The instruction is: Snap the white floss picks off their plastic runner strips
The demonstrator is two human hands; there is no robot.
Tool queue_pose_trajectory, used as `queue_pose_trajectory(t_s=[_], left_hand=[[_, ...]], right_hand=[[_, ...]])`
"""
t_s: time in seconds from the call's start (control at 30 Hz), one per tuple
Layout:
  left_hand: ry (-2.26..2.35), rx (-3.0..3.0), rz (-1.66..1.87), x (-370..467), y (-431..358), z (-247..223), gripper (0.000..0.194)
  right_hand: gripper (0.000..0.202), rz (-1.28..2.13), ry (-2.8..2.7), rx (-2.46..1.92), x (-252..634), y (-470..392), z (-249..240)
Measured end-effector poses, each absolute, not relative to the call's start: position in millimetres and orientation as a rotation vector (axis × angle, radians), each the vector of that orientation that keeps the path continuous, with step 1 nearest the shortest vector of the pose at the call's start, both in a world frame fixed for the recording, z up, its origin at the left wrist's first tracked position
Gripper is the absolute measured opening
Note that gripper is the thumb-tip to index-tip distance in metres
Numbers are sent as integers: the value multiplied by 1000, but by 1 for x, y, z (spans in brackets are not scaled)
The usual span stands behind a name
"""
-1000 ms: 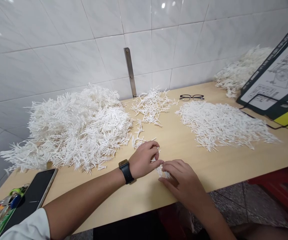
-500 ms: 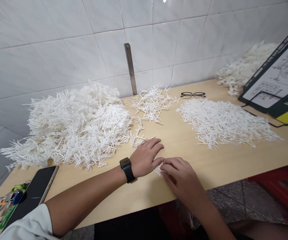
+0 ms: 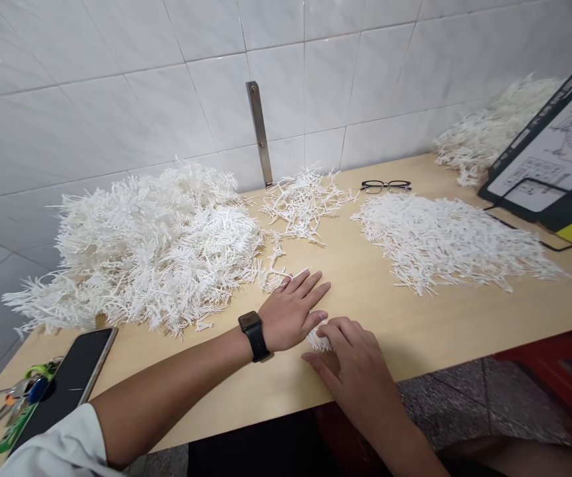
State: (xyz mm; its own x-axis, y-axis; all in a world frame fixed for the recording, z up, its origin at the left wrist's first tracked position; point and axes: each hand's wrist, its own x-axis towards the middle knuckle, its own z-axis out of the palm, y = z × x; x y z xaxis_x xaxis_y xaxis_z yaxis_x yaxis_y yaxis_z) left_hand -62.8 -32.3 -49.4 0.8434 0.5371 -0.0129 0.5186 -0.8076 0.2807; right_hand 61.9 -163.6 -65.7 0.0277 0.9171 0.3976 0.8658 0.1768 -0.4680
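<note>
Fingers of the right hand (image 3: pixel 360 361) had come away from its thumb since the earlier frame, while those of the left hand (image 3: pixel 290 315) had fanned wider. At the near left, a phone (image 3: pixel 75 377) lay with keys (image 3: pixel 15 397) at its left edge, apparently set there to stay out of the hands' way. Near the table's (image 3: pixel 271 391) front edge, the right thumb and fingers stood parted about a small clump of white strands (image 3: pixel 318 340), a shape that suited plucking; whether a fingertip touched it could not be told. Just beyond, the left hand was palm down and spread, partly over the clump, probably to steady it; anything beneath the palm was hidden. Loose strands (image 3: pixel 272 278) lay by its fingertips. Farther off, a large heap (image 3: pixel 161 245) filled the left and a thin, flat layer (image 3: pixel 445 238) spread on the right, seemingly kept apart so they would not mix. Between them, farther back, sat a small pile (image 3: pixel 306 202), with folded-out glasses (image 3: pixel 385 187) to its right, perhaps put there for safety. Another pile (image 3: pixel 499 126) was at the far right, partly behind a printed box (image 3: pixel 559 146).
</note>
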Motion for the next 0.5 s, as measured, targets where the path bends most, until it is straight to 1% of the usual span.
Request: queue_pose_trajectory(t_s=[0.07, 0.17, 0.3, 0.5], left_hand=[[803, 2756, 117, -63, -32, -51, 55], [802, 2753, 119, -63, -32, -52, 55], [799, 2752, 116, -64, -31, -51, 55], [815, 2734, 93, -62, -31, -47, 55]], right_hand=[[19, 81, -1829, -1720, 61, -162, -67], [11, 105, -1830, -1775, 59, -159, -66], [14, 128, -1850, -1786, 58, -158, -64], [20, 244, -1854, -1692, 63, -160, -63]])
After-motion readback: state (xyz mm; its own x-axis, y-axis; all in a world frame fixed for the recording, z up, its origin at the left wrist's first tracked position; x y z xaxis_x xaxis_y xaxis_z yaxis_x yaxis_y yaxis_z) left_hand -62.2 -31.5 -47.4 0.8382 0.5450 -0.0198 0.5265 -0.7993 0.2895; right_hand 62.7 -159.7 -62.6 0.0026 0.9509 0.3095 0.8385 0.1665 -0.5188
